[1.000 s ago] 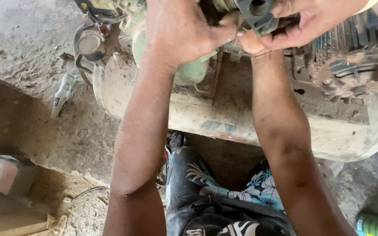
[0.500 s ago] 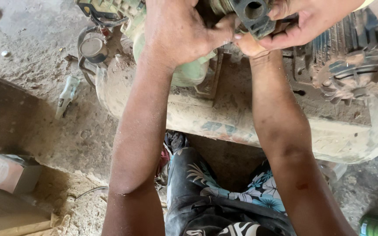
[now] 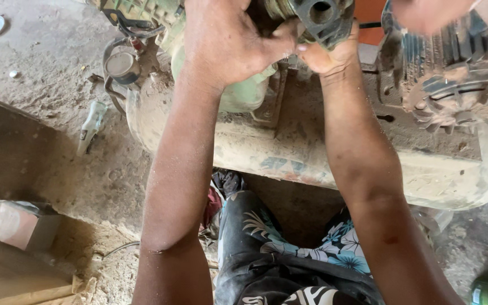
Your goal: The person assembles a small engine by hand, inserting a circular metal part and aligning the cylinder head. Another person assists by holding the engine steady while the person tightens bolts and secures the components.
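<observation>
In the head view, the left hand point(image 3: 227, 42) and the right hand point(image 3: 329, 53) both have a closed grip on a dark metal pump part point(image 3: 322, 17) with a round hole. They hold it above the dusty compressor tank point(image 3: 312, 158), beside the finned motor point(image 3: 453, 85).

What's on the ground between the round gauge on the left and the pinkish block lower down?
In the head view, a small white spark plug lies on the dusty ground between the gauge and the block.
</observation>
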